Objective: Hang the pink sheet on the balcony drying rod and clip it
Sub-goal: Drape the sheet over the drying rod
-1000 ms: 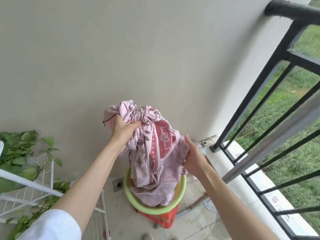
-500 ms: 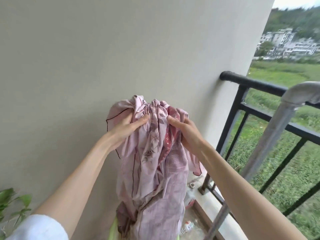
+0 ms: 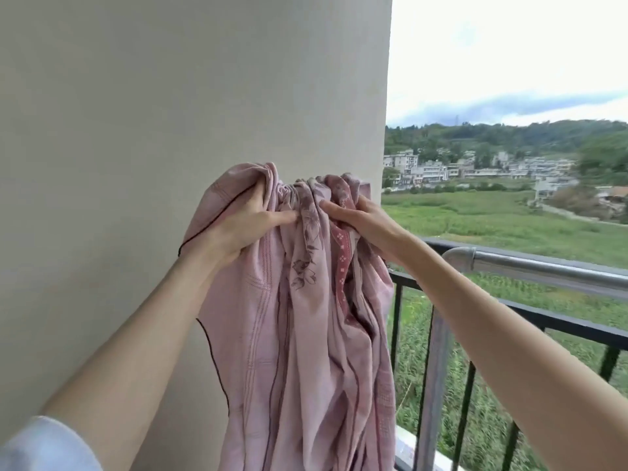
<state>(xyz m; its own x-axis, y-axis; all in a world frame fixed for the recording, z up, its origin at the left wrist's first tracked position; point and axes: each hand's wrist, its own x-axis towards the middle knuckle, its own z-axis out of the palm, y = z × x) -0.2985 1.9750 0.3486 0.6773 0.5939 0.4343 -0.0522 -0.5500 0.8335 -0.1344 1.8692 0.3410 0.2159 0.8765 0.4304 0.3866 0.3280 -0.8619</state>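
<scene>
The pink sheet (image 3: 306,351), with flower prints and red patterned bands, hangs bunched in front of me against the beige wall. My left hand (image 3: 241,226) grips its gathered top on the left. Beside it my right hand (image 3: 360,219) grips the bunched top on the right, and the two hands nearly touch. The cloth falls in long folds out of the bottom of the view. A grey metal drying rod (image 3: 543,268) runs from an elbow joint toward the right, lower than my hands and to their right. The sheet is not on the rod. No clip is in view.
A black balcony railing (image 3: 560,321) with vertical bars stands behind the rod. The rod's grey upright post (image 3: 433,385) rises just right of the sheet. The beige wall (image 3: 170,96) fills the left. Fields, houses and hills lie beyond.
Both hands have lifted the sheet up out of the green basin, which has dropped out of view. My right hand moved from the sheet's side to its bunched top.
</scene>
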